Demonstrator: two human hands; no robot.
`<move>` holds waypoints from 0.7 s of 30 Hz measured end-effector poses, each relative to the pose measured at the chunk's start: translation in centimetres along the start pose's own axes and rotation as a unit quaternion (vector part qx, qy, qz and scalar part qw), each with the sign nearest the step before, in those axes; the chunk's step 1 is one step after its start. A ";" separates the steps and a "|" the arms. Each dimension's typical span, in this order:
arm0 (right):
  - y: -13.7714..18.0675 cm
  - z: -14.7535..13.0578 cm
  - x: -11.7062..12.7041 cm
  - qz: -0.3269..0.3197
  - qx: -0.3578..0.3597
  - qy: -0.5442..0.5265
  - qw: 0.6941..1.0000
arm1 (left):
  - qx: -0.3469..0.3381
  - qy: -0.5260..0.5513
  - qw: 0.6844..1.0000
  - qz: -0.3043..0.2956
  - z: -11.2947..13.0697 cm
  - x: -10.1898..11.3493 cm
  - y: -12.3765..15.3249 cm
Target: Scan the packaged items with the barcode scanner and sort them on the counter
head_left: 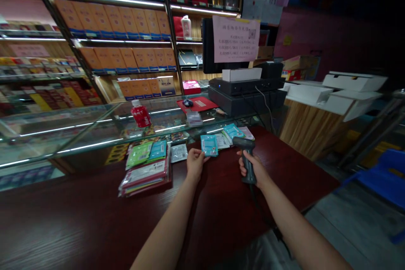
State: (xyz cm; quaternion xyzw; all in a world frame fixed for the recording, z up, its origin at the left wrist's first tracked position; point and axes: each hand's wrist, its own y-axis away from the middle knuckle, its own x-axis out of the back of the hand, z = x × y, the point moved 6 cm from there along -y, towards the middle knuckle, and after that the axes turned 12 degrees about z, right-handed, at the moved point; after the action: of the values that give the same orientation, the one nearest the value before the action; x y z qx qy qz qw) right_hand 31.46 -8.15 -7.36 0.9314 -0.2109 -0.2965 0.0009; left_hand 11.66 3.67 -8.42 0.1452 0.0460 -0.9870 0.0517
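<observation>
My right hand (255, 169) is wrapped round the grip of a dark barcode scanner (248, 164), its head pointing left toward the packets. Between the fingers of my left hand (195, 163) is the lower left corner of a small blue packet (209, 145), tilted up from the table. Behind that packet lie a whitish packet (222, 140), another blue packet (233, 130) and a pink one (246, 133). Left of my left hand rests a silvery packet (179, 153). Farther left, green packets (139, 154) and a blue one top a stack of larger flat packages (146, 175).
The dark red table (79, 215) meets a glass display counter (101, 128). On the glass stand a red bottle (141, 114), a mouse (187, 102) on a red folder, and a monitor (208, 46) with a paper sign. The scanner's cable hangs toward me. A blue chair (379, 177) is at right.
</observation>
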 end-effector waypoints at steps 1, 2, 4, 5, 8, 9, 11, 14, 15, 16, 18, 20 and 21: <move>0.2 0.0 -0.2 -0.019 -0.006 0.004 1.000 | -0.004 0.006 1.000 0.004 -0.1 0.1 0.0; 0.4 0.1 -0.4 -0.038 -0.010 0.008 0.999 | -0.010 0.011 1.000 0.010 -0.2 0.3 0.0; 0.9 0.2 -0.7 -0.078 -0.023 0.024 0.996 | -0.019 0.019 0.999 0.023 -0.4 0.5 -0.1; 1.2 0.4 -0.8 -0.093 -0.032 0.035 0.995 | -0.022 0.023 0.999 0.029 -0.5 0.6 -0.1; 1.8 0.8 -1.0 -0.128 -0.054 0.072 0.988 | -0.023 0.029 0.998 0.051 -0.8 0.9 -0.4; 1.9 1.0 -1.1 -0.135 -0.058 0.083 0.986 | -0.022 0.030 0.998 0.059 -0.9 1.0 -0.4; 2.1 1.2 -1.1 -0.145 -0.060 0.103 0.982 | -0.018 0.037 0.997 0.072 -1.0 1.2 -0.5; 2.2 1.4 -1.2 -0.157 -0.063 0.116 0.979 | -0.020 0.047 0.994 0.092 -1.0 1.3 -0.5; 2.2 1.4 -1.3 -0.159 -0.065 0.117 0.978 | -0.025 0.047 0.994 0.100 -0.9 1.4 -0.5; 2.2 1.4 -1.3 -0.161 -0.066 0.116 0.978 | -0.030 0.047 0.993 0.108 -0.8 1.4 -0.5; 2.3 1.5 -1.2 -0.160 -0.071 0.116 0.978 | -0.036 0.048 0.991 0.117 -0.8 1.5 -0.5; 2.3 1.5 -1.2 -0.159 -0.074 0.118 0.978 | -0.030 0.051 0.991 0.117 -1.0 1.5 -0.6; 2.3 1.5 -1.1 -0.159 -0.074 0.118 0.977 | -0.025 0.051 0.992 0.115 -1.1 1.5 -0.7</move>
State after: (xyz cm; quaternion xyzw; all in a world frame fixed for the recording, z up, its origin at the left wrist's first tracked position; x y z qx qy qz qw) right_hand 28.88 -9.62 -7.68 0.9788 -0.0361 -0.1961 0.0471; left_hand 10.48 4.37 -9.85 0.1987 0.0567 -0.9643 0.1657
